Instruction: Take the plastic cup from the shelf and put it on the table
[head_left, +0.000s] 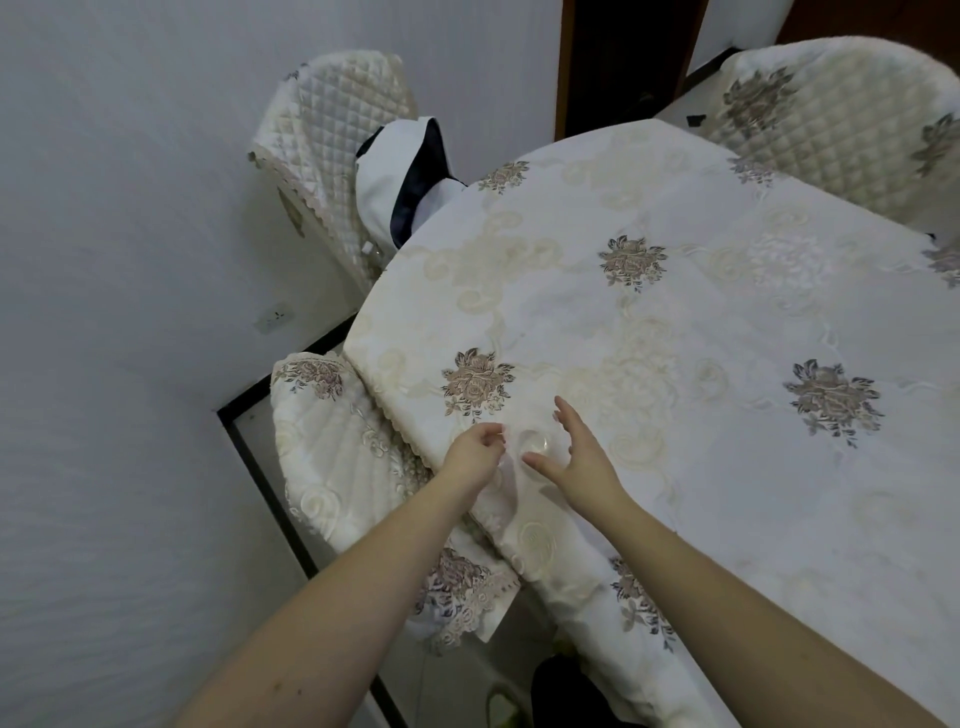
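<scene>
A clear plastic cup (531, 446) stands upright on the table (675, 322) near its left edge, hard to make out against the floral cream tablecloth. My left hand (470, 457) is at the cup's left side, its curled fingers pinching the rim. My right hand (574, 457) is just to the right of the cup with fingers and thumb spread apart around it, and no firm hold shows. Both forearms reach in from the bottom of the view.
Three chairs with quilted cream covers surround the table: one at the back left (322, 140), one at the back right (841, 119), one at the near left (332, 441). A white and dark cloth (400, 176) lies on the back-left chair. A white wall (130, 260) is close on the left.
</scene>
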